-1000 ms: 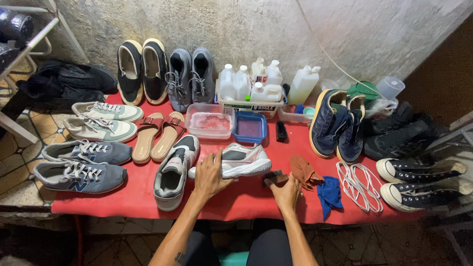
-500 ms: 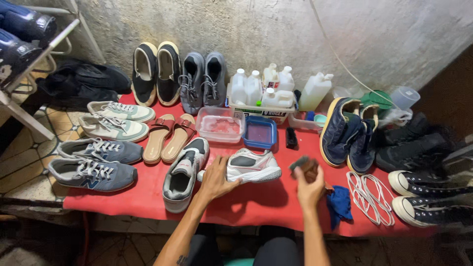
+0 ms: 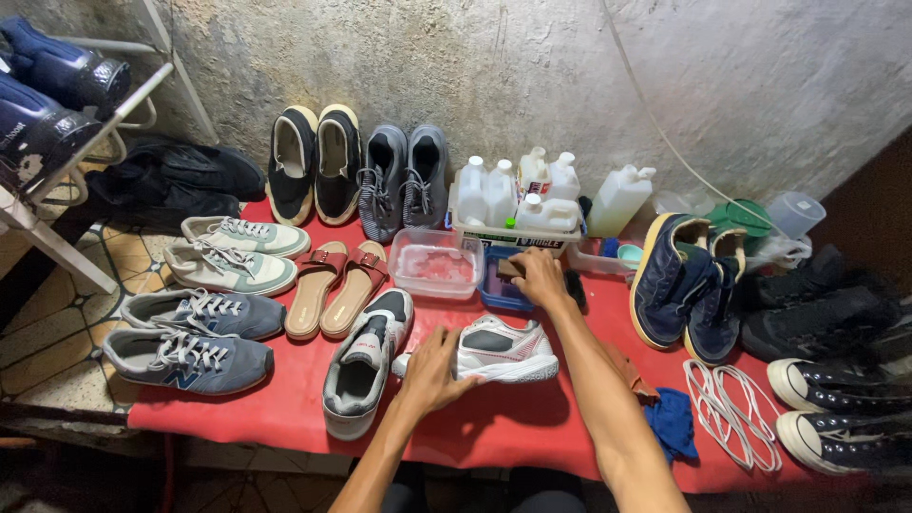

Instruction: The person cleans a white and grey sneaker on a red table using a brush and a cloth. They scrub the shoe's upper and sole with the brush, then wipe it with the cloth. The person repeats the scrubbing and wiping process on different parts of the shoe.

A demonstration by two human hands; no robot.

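Only the head view here. The left hand (image 3: pixel 432 369) rests with its fingers (image 3: pixel 454 340) spread and loose against the heel end of the white sneaker (image 3: pixel 499 350), touching it but not clamped round it. That sneaker lies on the red table (image 3: pixel 285 389) just ahead of those fingers, long axis running left to right, heel by the fingers and toe pointing away to the right. Its mate, the grey and white sneaker (image 3: pixel 366 366), sits just left of the fingers with its long axis running front to back, toe toward the wall.

The right hand (image 3: pixel 540 277) is stretched out over the blue tub (image 3: pixel 502 285), fingers (image 3: pixel 522 266) clenched on a small dark brush (image 3: pixel 510 269) (mostly hidden under them, so I can't say much about its shape). Just left of those fingers is the clear plastic tub (image 3: pixel 435 269), right behind them the crate of white bottles (image 3: pixel 513 204), and just right of them a small black thing (image 3: pixel 575 288) lying on the table. The brown rag (image 3: pixel 627 372) and blue rag (image 3: pixel 673 423) are back beside the forearm, with the white laces (image 3: pixel 731 399) further right.

Compared with half a second ago: the right hand held the brush up in the air near the rags, and now it's reached forward to the blue tub. The left hand and the white sneaker haven't really budged.
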